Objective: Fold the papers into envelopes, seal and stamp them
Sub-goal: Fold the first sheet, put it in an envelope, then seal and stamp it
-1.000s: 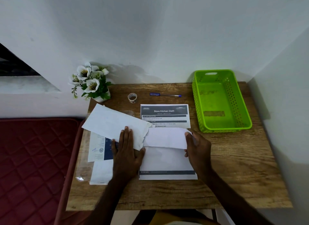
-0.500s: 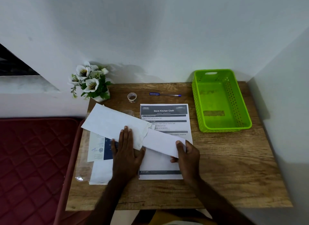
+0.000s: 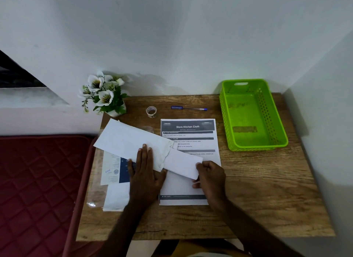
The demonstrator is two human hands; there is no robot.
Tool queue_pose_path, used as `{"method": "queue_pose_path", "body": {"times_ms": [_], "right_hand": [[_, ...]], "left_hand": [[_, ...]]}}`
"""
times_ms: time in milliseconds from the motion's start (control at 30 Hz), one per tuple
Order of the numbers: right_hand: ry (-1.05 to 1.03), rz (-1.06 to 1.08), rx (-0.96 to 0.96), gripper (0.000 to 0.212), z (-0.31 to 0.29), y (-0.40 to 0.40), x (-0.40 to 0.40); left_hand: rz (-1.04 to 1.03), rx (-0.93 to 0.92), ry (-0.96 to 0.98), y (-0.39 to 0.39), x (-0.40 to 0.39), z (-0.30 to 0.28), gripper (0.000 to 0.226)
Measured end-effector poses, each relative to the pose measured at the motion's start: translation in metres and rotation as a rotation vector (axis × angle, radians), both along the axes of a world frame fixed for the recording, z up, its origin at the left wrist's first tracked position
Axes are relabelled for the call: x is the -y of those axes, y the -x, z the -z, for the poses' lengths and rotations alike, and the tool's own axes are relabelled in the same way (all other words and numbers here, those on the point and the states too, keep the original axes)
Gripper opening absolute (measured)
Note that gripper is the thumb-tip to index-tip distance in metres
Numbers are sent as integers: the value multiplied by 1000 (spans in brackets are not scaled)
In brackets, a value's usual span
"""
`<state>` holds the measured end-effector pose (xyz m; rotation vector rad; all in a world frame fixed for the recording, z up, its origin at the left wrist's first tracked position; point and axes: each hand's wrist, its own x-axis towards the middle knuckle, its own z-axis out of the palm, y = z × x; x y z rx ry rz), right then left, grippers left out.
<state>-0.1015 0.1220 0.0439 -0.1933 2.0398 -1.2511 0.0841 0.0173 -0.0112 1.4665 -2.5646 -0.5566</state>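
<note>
Head view: your left hand [image 3: 146, 172] lies flat, fingers [image 3: 144, 153] straight and close together, palm pressing the envelope [image 3: 129, 142] onto the table [image 3: 257, 189]. The envelope runs slantwise from under those fingertips away to the left; its torn open end sits just right of your knuckles. Your right hand [image 3: 211, 177] pinches the far end of the folded paper [image 3: 181, 166], thumb on top, other fingers curled beneath. The paper's other end is tucked into the envelope mouth. A printed sheet [image 3: 188, 130] lies under both. Beyond your fingertips: tape roll [image 3: 151, 111], pen [image 3: 189, 108], green basket [image 3: 275, 111].
</note>
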Motion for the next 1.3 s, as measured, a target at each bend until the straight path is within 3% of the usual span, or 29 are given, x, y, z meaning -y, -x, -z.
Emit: {"method": "queue_pose_path", "body": {"times_ms": [267, 400, 567, 1133, 1300], "right_hand": [[45, -116, 0, 23, -7, -25, 35], [-14, -51, 94, 9, -5, -23, 35], [6, -45, 152, 13, -5, -19, 33], [-80, -200, -57, 20, 12, -48, 81], [-61, -216, -27, 16, 13, -49, 82]], "left_hand": [[1, 10, -7, 0, 1, 1, 90], [0, 12, 4, 0, 1, 2, 89], [2, 20, 6, 0, 1, 2, 89], [15, 39, -21, 1, 1, -3, 90], [18, 38, -15, 1, 0, -4, 90]]}}
